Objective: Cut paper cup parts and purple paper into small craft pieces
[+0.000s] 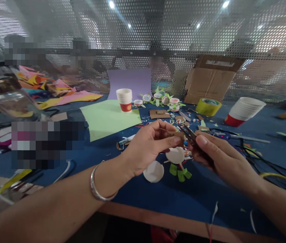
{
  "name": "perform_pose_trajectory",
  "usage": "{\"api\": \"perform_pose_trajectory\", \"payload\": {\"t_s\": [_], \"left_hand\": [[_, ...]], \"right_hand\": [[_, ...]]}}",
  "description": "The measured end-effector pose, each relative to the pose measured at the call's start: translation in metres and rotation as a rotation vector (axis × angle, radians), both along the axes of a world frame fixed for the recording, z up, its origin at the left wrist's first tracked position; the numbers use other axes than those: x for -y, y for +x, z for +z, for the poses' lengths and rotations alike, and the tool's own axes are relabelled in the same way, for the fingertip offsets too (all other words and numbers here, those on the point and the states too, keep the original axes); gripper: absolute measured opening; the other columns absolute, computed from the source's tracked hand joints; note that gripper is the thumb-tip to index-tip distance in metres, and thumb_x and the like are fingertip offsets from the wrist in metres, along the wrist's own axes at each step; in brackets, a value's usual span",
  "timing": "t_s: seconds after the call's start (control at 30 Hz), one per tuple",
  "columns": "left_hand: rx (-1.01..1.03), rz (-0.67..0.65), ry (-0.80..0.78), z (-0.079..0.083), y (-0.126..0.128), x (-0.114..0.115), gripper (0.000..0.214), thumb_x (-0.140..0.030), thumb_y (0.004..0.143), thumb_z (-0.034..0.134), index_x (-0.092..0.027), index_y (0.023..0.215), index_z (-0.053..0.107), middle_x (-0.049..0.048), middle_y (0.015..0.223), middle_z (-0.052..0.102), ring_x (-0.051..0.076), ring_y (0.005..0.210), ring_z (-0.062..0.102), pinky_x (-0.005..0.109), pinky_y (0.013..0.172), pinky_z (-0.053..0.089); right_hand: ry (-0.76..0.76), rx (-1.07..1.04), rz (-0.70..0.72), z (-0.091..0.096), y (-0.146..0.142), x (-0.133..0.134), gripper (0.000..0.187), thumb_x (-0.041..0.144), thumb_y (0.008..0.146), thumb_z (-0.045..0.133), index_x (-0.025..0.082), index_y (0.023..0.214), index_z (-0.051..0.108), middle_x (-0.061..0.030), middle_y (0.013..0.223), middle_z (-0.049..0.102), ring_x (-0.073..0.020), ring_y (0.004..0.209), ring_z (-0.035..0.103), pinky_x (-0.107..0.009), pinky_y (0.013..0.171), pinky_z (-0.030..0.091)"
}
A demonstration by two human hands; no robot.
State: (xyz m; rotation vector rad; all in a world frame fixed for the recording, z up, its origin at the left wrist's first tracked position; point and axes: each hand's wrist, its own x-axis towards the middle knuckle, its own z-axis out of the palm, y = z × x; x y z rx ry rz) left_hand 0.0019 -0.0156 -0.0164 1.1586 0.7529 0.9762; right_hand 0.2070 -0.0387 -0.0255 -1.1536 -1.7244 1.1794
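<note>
Between the thumb and fingers of my left hand (pixel 155 140) is a small brown cardboard piece (pixel 175 136) with dark print on it. My right hand (pixel 216 152) grips a pair of dark scissors (pixel 188 133), whose blades point left at the edge of the cardboard. Whether the blades touch it I cannot tell. Just below my hands lie two white paper discs (pixel 153 171) and several small green paper pieces (pixel 180 172). Paper scraps are scattered behind my fingers.
Stacked paper cups (pixel 124 100) stand on a green sheet (pixel 109 118); another cup stack (pixel 245 111) leans at right. Yellow tape (pixel 208 107), a cardboard box (pixel 212 79) and small paper turtle-like figures (pixel 160 97) sit further back. Black cables (pixel 271 165) run along the right. A perforated metal screen (pixel 158 33) closes the back.
</note>
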Motion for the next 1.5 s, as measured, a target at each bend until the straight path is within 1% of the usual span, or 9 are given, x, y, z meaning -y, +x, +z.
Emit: {"api": "perform_pose_trajectory", "payload": {"t_s": [0.23, 0.43, 0.53, 0.67, 0.77, 0.87, 1.1, 1.23, 1.5], "left_hand": [[-0.102, -0.034, 0.068, -0.003, 0.005, 0.005, 0.037, -0.019, 0.075, 0.081, -0.021, 0.094, 0.05, -0.0017, 0.078, 0.068, 0.013, 0.075, 0.065, 0.028, 0.072, 0.049], [-0.489, 0.014, 0.344, 0.012, -0.017, 0.022, 0.028, -0.024, 0.089, 0.066, -0.025, 0.111, 0.049, 0.0024, 0.094, 0.071, 0.018, 0.087, 0.07, 0.032, 0.077, 0.053], [-0.85, 0.161, 0.59, 0.014, -0.048, 0.039, 0.024, -0.023, 0.091, 0.061, -0.026, 0.111, 0.05, 0.0033, 0.11, 0.069, 0.02, 0.104, 0.066, 0.035, 0.089, 0.051], [-1.281, 0.52, 0.739, 0.004, -0.108, 0.057, 0.025, -0.027, 0.09, 0.061, -0.025, 0.113, 0.053, 0.0043, 0.112, 0.067, 0.024, 0.109, 0.063, 0.039, 0.094, 0.05], [-1.635, 0.754, 0.718, 0.003, -0.159, 0.063, 0.041, -0.034, 0.088, 0.064, -0.017, 0.123, 0.051, 0.0122, 0.119, 0.064, 0.032, 0.116, 0.06, 0.049, 0.103, 0.046], [-1.902, 0.866, 0.498, 0.009, -0.209, 0.067, 0.053, -0.049, 0.09, 0.059, -0.013, 0.127, 0.049, 0.0184, 0.125, 0.061, 0.042, 0.117, 0.058, 0.057, 0.1, 0.047], [-1.801, 0.67, 0.164, 0.01, -0.274, 0.074, 0.051, -0.059, 0.096, 0.042, -0.015, 0.123, 0.037, 0.0134, 0.121, 0.058, 0.027, 0.105, 0.064, 0.039, 0.088, 0.053], [-1.864, 0.64, 0.206, 0.014, -0.271, 0.067, 0.059, -0.068, 0.095, 0.036, -0.015, 0.119, 0.042, 0.0116, 0.115, 0.061, 0.026, 0.091, 0.065, 0.04, 0.083, 0.053], [-1.912, 0.589, 0.285, 0.013, -0.243, 0.054, 0.066, -0.059, 0.094, 0.043, -0.011, 0.139, 0.041, 0.017, 0.12, 0.069, 0.043, 0.118, 0.057, 0.052, 0.098, 0.043]], "right_hand": [[0.102, 0.073, 0.023, 0.003, -0.005, 0.0, 0.038, 0.054, 0.093, 0.061, 0.018, 0.085, 0.056, 0.0028, 0.067, 0.047, -0.0063, 0.052, 0.034, -0.02, 0.044, 0.026], [0.161, 0.199, -0.037, 0.011, -0.002, 0.003, 0.034, 0.049, 0.095, 0.059, 0.018, 0.083, 0.061, 0.0014, 0.062, 0.047, -0.0079, 0.051, 0.035, -0.023, 0.043, 0.024], [0.19, 0.237, -0.066, 0.008, 0.002, 0.0, 0.035, 0.051, 0.095, 0.059, 0.018, 0.085, 0.064, -0.0011, 0.069, 0.056, -0.0096, 0.057, 0.045, -0.022, 0.048, 0.033], [0.26, 0.242, -0.072, 0.001, 0.008, -0.004, 0.04, 0.06, 0.09, 0.06, 0.02, 0.085, 0.065, -0.0017, 0.077, 0.065, -0.0128, 0.067, 0.057, -0.02, 0.056, 0.044], [0.317, 0.279, -0.077, -0.002, 0.009, -0.003, 0.039, 0.06, 0.089, 0.06, 0.022, 0.085, 0.065, 0.0, 0.075, 0.064, -0.0128, 0.067, 0.058, -0.019, 0.055, 0.045], [0.375, 0.318, -0.084, -0.002, 0.008, -0.001, 0.036, 0.057, 0.09, 0.06, 0.022, 0.083, 0.065, 0.0019, 0.07, 0.062, -0.0114, 0.063, 0.056, -0.018, 0.054, 0.043], [0.424, 0.348, -0.121, -0.001, 0.004, 0.002, 0.037, 0.058, 0.09, 0.059, 0.022, 0.084, 0.065, 0.0016, 0.071, 0.063, -0.0111, 0.062, 0.057, -0.017, 0.053, 0.044], [0.432, 0.356, -0.108, 0.0, 0.004, 0.004, 0.036, 0.056, 0.091, 0.059, 0.022, 0.084, 0.065, 0.0021, 0.069, 0.063, -0.0105, 0.058, 0.057, -0.017, 0.051, 0.043], [0.52, 0.425, -0.114, 0.002, 0.005, 0.006, 0.035, 0.056, 0.093, 0.056, 0.023, 0.083, 0.063, 0.0035, 0.068, 0.061, -0.0094, 0.056, 0.057, -0.016, 0.049, 0.042]]}}
